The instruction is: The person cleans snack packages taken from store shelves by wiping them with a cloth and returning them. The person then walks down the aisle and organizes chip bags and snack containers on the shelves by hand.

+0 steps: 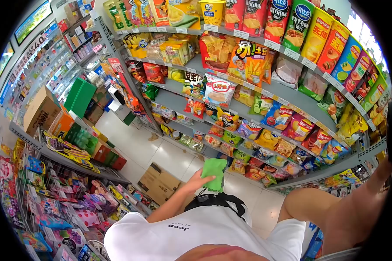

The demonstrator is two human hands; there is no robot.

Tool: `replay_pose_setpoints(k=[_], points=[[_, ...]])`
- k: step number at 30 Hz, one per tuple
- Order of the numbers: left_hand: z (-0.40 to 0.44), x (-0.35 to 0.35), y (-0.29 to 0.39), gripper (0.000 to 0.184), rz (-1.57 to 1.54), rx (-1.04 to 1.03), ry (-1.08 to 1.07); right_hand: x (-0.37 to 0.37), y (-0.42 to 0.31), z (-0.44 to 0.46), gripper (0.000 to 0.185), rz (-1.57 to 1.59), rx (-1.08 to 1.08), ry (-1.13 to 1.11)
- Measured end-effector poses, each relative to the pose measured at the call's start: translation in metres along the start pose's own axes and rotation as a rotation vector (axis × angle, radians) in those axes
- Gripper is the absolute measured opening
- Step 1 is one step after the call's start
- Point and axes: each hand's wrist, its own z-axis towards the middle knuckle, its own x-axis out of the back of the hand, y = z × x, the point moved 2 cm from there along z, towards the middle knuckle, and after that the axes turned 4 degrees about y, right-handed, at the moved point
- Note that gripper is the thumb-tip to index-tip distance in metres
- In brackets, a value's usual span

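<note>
Green cloth (215, 173) is gripped by its edge in closed left hand (197, 181) | cloth is held out just beyond white shirt (204, 237) | right hand (362, 203) is raised at frame edge, its grip cannot be told

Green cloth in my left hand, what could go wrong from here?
The green cloth spreads loosely beyond your left hand, so it might snag a snack bag. The chip tubes stand side by side near the shelf edge; a bump could topple some. The cardboard box on the floor could trip you.
</note>
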Motion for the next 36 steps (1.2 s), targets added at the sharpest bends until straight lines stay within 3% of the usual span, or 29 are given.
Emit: replay_pose_setpoints(k=[9,12,14,15,17,18,19,20,21,22,24,27,28,30,31,32,33,34,36], points=[[-0.007,0.006,0.008,0.056,-0.008,0.003,0.050,-0.005,0.004,0.009,0.046,0.043,0.032,0.028],[0.002,0.012,0.007,0.057,-0.037,0.003,0.047,-0.005,0.028,-0.003,0.045,0.039,-0.011,0.152],[0.009,0.011,0.015,0.057,-0.048,-0.021,0.025,-0.010,0.065,-0.042,0.045,0.020,-0.159,0.380],[0.009,0.008,0.030,0.057,-0.040,-0.047,0.007,-0.006,0.094,-0.070,0.022,0.086,-0.249,0.208],[0.008,0.001,0.057,0.057,-0.014,-0.136,-0.066,-0.039,0.134,-0.137,0.022,-0.404,-0.537,0.256],[0.010,-0.003,0.073,0.057,0.011,-0.204,-0.121,-0.041,0.155,-0.186,0.024,-0.405,-0.796,0.160],[0.012,-0.007,0.089,0.056,0.042,-0.269,-0.176,-0.073,0.159,-0.201,0.056,0.003,-1.085,0.195],[0.013,-0.012,0.105,0.054,0.099,-0.335,-0.204,-0.081,0.168,-0.237,0.083,0.146,-1.180,0.093],[0.019,-0.017,0.116,0.053,0.130,-0.370,-0.246,-0.078,0.186,-0.269,0.084,0.275,-1.213,-0.122],[0.026,-0.021,0.125,0.053,0.166,-0.399,-0.287,-0.083,0.186,-0.284,0.078,0.337,-1.431,-0.074],[0.044,-0.027,0.140,0.053,0.206,-0.387,-0.352,-0.083,0.203,-0.310,0.061,0.230,-1.521,0.066],[0.061,-0.021,0.205,0.055,0.800,-0.563,-0.318,-0.075,0.235,-0.315,0.049,0.263,-1.512,0.434],[0.069,-0.012,0.222,0.053,0.718,-0.572,-0.297,-0.070,0.249,-0.309,0.046,0.282,-1.470,0.560],[0.072,-0.002,0.301,0.040,0.739,-0.592,-0.188,-0.049,0.264,-0.305,0.044,0.300,-1.509,0.523],[0.074,0.004,0.344,0.033,0.770,-0.828,-0.122,-0.035,0.271,-0.306,0.043,0.303,-1.525,0.501],[0.074,0.007,0.381,0.028,0.483,-0.686,-0.014,-0.020,0.278,-0.313,0.041,0.200,-1.531,0.342],[0.076,0.012,0.424,0.025,0.447,-0.919,0.027,-0.009,0.285,-0.318,0.039,0.196,-1.534,0.272],[0.081,0.016,0.464,0.024,0.505,-1.027,0.142,-0.008,0.290,-0.318,0.037,0.193,-1.540,0.204],[0.084,0.008,0.547,0.026,1.000,-1.540,0.465,-0.019,0.293,-0.312,0.033,0.174,-1.564,0.086]])
